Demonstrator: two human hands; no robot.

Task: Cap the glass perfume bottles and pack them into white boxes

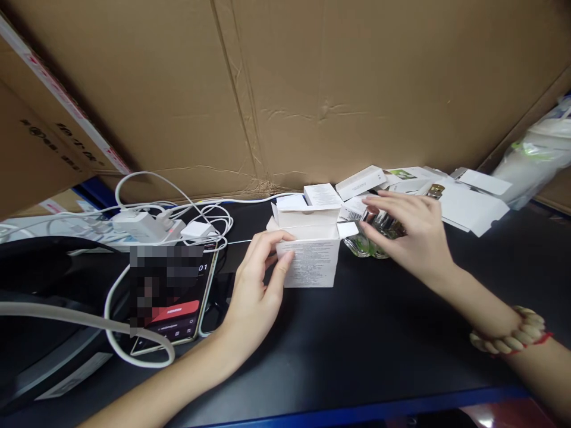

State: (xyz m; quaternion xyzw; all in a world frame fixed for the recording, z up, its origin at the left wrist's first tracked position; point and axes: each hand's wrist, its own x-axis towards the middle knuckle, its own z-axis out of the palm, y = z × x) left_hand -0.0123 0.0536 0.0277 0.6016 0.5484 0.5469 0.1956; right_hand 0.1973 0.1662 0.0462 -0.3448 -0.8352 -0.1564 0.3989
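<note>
A small white carton [310, 264] with printed text on its front stands upright on the black table, its top flaps raised. My left hand [263, 267] is closed on the carton's left edge, thumb on the front face. Several small glass bottles [363, 246] are grouped just right of the carton. Over them is my right hand [408, 229], thumb and fingers apart around a reddish-brown cap [372, 211]. Whether the fingertips touch that cap is unclear. One bottle's gold-coloured cap [435, 191] shows behind the hand.
White cartons [361, 182] and an unfolded white box [475, 205] lie behind the bottles. At left are a phone [178, 297], a power strip [138, 224] and tangled white cables [218, 217]. Cardboard [289, 89] walls the back. A plastic-wrapped bundle [535, 154] stands at right.
</note>
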